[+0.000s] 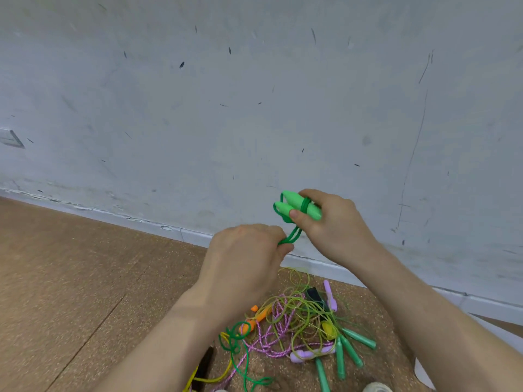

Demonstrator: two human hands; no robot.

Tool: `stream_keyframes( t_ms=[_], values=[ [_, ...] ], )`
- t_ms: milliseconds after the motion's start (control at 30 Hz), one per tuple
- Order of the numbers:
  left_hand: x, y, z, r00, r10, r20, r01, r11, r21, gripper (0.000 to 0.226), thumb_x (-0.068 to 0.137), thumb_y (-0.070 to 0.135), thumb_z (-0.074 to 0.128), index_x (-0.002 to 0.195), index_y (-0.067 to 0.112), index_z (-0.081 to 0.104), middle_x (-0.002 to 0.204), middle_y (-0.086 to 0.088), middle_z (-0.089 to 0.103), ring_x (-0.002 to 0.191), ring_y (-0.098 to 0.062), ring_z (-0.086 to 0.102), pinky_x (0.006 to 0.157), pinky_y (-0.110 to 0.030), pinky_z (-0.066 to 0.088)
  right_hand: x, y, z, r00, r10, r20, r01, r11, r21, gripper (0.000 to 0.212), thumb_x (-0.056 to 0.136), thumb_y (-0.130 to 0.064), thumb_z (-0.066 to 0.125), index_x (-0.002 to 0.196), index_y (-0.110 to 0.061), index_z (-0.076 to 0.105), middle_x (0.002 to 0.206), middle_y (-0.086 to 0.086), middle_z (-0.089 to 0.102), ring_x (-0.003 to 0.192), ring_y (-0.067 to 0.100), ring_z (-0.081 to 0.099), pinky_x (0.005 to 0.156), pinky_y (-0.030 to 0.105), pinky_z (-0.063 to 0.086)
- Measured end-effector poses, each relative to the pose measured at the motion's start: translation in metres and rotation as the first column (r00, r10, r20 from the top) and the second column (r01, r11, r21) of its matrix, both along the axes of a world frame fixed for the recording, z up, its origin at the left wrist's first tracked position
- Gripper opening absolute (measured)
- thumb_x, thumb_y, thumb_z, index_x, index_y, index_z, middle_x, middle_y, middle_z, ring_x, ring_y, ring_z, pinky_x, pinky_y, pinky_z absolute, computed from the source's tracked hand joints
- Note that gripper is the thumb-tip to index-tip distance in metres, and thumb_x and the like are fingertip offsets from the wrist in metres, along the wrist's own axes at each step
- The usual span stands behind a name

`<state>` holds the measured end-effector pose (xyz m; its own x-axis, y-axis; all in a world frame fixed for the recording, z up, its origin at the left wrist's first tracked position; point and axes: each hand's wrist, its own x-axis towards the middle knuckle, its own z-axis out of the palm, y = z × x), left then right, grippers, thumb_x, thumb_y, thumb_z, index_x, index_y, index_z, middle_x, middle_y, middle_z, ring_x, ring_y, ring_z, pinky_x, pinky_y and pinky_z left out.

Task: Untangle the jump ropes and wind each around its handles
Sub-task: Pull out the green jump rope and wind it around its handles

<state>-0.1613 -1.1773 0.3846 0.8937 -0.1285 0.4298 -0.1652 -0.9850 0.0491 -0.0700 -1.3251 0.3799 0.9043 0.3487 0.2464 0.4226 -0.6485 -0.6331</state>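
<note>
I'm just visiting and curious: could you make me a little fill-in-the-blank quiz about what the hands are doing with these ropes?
1. The right hand grips ____ green handles together.
2. The left hand pinches the green ____ hanging from them.
3. The tangled pile lies on the ____.

Missing words: two; rope; floor.

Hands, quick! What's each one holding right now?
Left hand: closed, pinching the green rope.
Right hand: closed, gripping the two green handles with rope wound around them.
</note>
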Motion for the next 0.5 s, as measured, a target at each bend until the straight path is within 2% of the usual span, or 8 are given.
stream_keyframes(
  t_ms=[33, 100, 133, 200, 233, 367, 500],
  values=[
    [-0.001, 0.003, 0.005, 0.997, -0.076, 0.008, 0.076, 0.997, -0.011, 0.027, 0.094, 0.043, 0.045, 0.088, 0.026, 0.064, 0.076, 0.006, 0.06, 0.073, -0.018, 0.058, 0.055, -0.029, 0.035, -0.002, 0.001, 0.001, 0.998, 0.04, -0.049, -0.043, 0.998, -0.047, 0.028, 0.09, -0.038, 0.062, 0.109, -0.019, 0.065, 0.087, 0.004, 0.066, 0.077, 0.021, 0.057, 0.067, 0.033, 0.044],
    [0.0, 0.01, 0.013, 0.978, -0.198, 0.059, 0.199, 0.98, -0.005, 0.025, 0.086, 0.039, 0.049, 0.087, 0.025, 0.069, 0.071, 0.005, 0.059, 0.065, -0.022, 0.06, 0.047, -0.03, 0.042, -0.006, 0.002, 0.002, 0.964, 0.136, -0.229, -0.16, 0.983, -0.091, 0.023, 0.09, -0.037, 0.062, 0.097, -0.016, 0.067, 0.078, 0.009, 0.063, 0.059, 0.018, 0.053, 0.054, 0.03, 0.042],
    [0.002, 0.015, 0.014, 0.967, -0.243, 0.082, 0.243, 0.97, 0.001, 0.022, 0.084, 0.036, 0.052, 0.088, 0.025, 0.07, 0.071, 0.004, 0.059, 0.062, -0.023, 0.06, 0.045, -0.032, 0.045, -0.008, 0.002, 0.002, 0.924, 0.178, -0.338, -0.212, 0.975, -0.066, 0.022, 0.091, -0.035, 0.061, 0.094, -0.014, 0.068, 0.078, 0.015, 0.063, 0.051, 0.018, 0.05, 0.046, 0.027, 0.037],
    [0.004, 0.02, 0.013, 0.948, -0.302, 0.098, 0.302, 0.953, 0.018, 0.017, 0.085, 0.031, 0.055, 0.088, 0.025, 0.071, 0.073, 0.002, 0.059, 0.058, -0.026, 0.058, 0.043, -0.035, 0.046, -0.011, 0.002, 0.002, 0.847, 0.228, -0.481, -0.252, 0.968, 0.016, 0.022, 0.092, -0.029, 0.058, 0.093, -0.01, 0.068, 0.088, 0.026, 0.066, 0.048, 0.022, 0.047, 0.04, 0.023, 0.031],
    [0.004, 0.022, 0.015, 0.942, -0.316, 0.112, 0.317, 0.949, 0.008, 0.018, 0.086, 0.03, 0.054, 0.086, 0.025, 0.071, 0.074, 0.002, 0.059, 0.058, -0.026, 0.057, 0.042, -0.035, 0.046, -0.013, 0.001, 0.003, 0.818, 0.243, -0.521, -0.254, 0.966, 0.052, 0.024, 0.093, -0.027, 0.056, 0.094, -0.007, 0.068, 0.089, 0.025, 0.068, 0.047, 0.023, 0.046, 0.04, 0.022, 0.03],
    [0.01, 0.026, 0.015, 0.939, -0.301, 0.167, 0.32, 0.941, -0.106, 0.021, 0.086, 0.035, 0.054, 0.086, 0.025, 0.072, 0.077, 0.005, 0.061, 0.064, -0.021, 0.06, 0.048, -0.033, 0.048, -0.017, 0.0, 0.011, 0.692, 0.317, -0.649, -0.25, 0.948, 0.196, 0.038, 0.097, -0.032, 0.045, 0.094, -0.001, 0.067, 0.073, 0.014, 0.067, 0.043, 0.02, 0.041, 0.041, 0.018, 0.023],
    [0.02, 0.023, 0.006, 0.948, -0.29, 0.13, 0.306, 0.943, -0.128, 0.024, 0.085, 0.038, 0.051, 0.086, 0.027, 0.072, 0.076, 0.007, 0.061, 0.067, -0.017, 0.06, 0.05, -0.034, 0.049, -0.021, 0.001, 0.007, 0.679, 0.335, -0.654, -0.276, 0.941, 0.195, 0.042, 0.099, -0.034, 0.036, 0.091, -0.007, 0.067, 0.072, 0.011, 0.069, 0.042, 0.019, 0.043, 0.041, 0.019, 0.023]
  ],
)
